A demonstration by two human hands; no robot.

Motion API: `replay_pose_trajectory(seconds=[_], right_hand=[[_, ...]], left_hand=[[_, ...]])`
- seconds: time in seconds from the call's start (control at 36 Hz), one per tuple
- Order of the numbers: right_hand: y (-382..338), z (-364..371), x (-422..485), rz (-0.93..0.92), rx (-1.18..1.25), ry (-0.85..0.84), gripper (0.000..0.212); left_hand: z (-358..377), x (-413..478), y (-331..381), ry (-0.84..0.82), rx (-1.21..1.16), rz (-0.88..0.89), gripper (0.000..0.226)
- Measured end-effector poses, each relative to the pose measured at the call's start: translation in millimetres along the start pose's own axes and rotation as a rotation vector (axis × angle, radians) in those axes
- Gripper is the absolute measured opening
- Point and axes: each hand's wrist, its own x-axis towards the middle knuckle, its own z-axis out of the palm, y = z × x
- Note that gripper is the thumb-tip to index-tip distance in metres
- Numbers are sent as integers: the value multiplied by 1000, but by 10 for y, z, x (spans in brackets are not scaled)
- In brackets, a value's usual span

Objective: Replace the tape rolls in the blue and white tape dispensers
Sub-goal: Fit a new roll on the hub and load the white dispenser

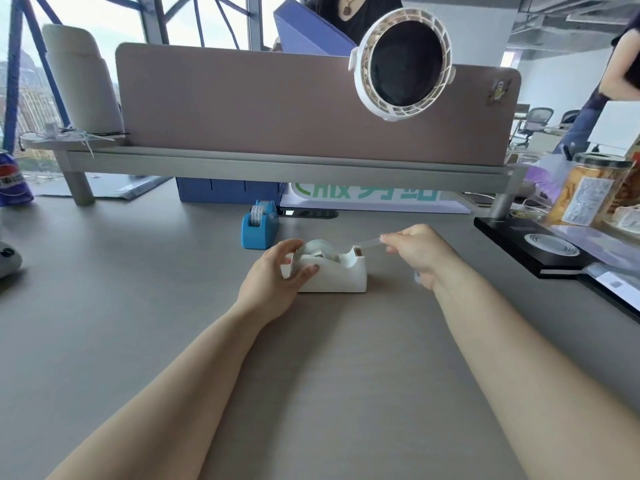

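The white tape dispenser [341, 275] sits on the grey desk [138, 306] in the middle, with a clear tape roll [320, 249] seated in it. My left hand [273, 282] grips the dispenser's left end, thumb on its front side and fingers curled over the back. My right hand [417, 252] pinches the free end of the clear tape strip [369, 241], which is stretched from the dispenser's cutter up and to the right. The blue tape dispenser [259, 225] stands behind, further back on the desk, holding a patterned white roll [257, 213].
A pink divider panel [277, 105] on a grey shelf rises behind, with a white fan [401, 64] clipped to it. A soda can [14, 178] stands far left. A black box [533, 247] and a snack jar [588, 188] lie right. People are beyond the divider.
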Motion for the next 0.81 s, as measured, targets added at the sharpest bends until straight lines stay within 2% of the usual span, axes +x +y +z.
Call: replay_pose_trajectory(seconds=[0.22,0.42,0.47,0.56,0.61,0.64,0.75,0.81], right_hand=[[93,-40,62,25,-42,-5,39],[199,-7,110,12,-71,15,29],[242,28,128,9,-114,37,31],[295,93,128,22,-206,72,21],[332,138,119,36,-252,82,39],[335,157,99,40,-273,95,42],[322,203,42,2,-337,136,45],[322,211,27,-48,-373,128,40]], left_hand=[[13,7,-5,11,1,-3,48],[12,13,-20,1,2,7,48],[12,14,-20,2,-3,8,48],[12,12,-20,4,-10,9,48],[12,9,-18,5,-14,10,48],[11,8,-15,5,-16,10,48],[9,-1,-5,-1,-24,10,49],[10,-3,-14,1,-30,7,50]])
